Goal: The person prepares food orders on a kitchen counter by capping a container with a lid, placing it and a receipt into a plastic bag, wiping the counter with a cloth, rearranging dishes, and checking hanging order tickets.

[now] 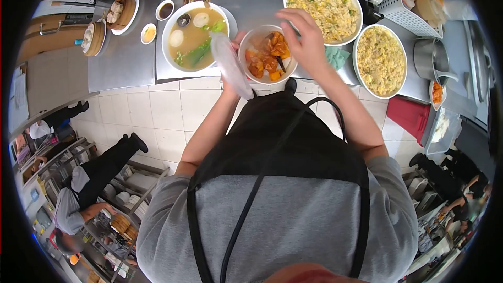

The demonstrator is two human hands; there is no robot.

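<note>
A white bowl (253, 76) holds glossy orange-brown chunks of food (268, 56) and a dark strip like a dried chili. My left hand (229, 85) is at the bowl's left side, closed on a clear plastic lid (230, 68) that stands tilted on edge. The lid covers most of that hand, and its fingertips show by the bowl's rim; whether they also grip the bowl I cannot tell. Over the bowl's right rim hovers my right hand (308, 42), fingers stretched out and nothing in them. Left of the lid sits a large bowl of soup (195, 42) with greens.
Two big bowls of fried rice (322, 8) (381, 60) stand on the right, near a white basket (401, 5) and a metal pot (431, 57). Bamboo steamers (120, 13) and sauce dishes (165, 9) are on the left. Co-workers (99, 178) stand behind.
</note>
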